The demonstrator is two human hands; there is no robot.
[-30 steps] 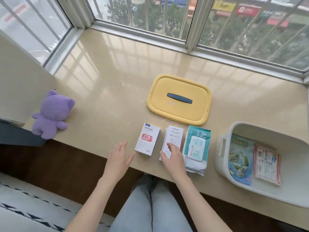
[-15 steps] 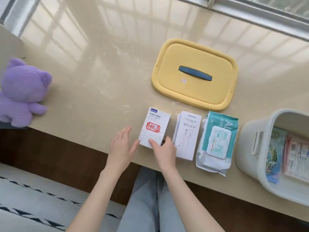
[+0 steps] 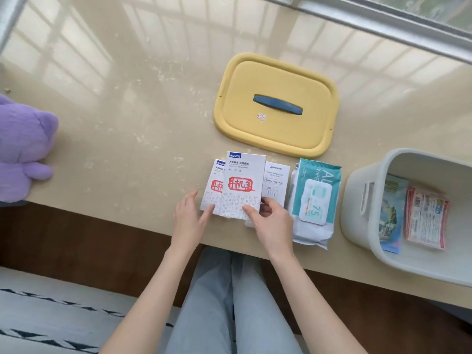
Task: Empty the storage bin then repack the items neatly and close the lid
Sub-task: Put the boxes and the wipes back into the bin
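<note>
A person sits at a glossy beige window ledge (image 3: 127, 123), with the window frame (image 3: 383, 24) along the far right. At the right, the white storage bin (image 3: 355, 200) stands open, with a picture booklet (image 3: 390, 213) and a red-edged packet (image 3: 426, 218) side by side inside it. Its yellow lid (image 3: 275, 80), blue handle (image 3: 277, 104) up, lies flat on the ledge beyond the unpacked items. A purple plush toy (image 3: 23, 144) sits at the left edge. A teal wipes pack (image 3: 315, 200) lies just left of the bin. The right hand (image 3: 273, 226) pinches the near edge of a white Kovol box (image 3: 244, 182), thumb on its face, the fingers hidden behind. This box overlaps a matching second box (image 3: 213, 185) on its left and a white cable box (image 3: 275, 185) on its right. The left hand (image 3: 189, 218), fingers straight and together, touches the second box.
</note>
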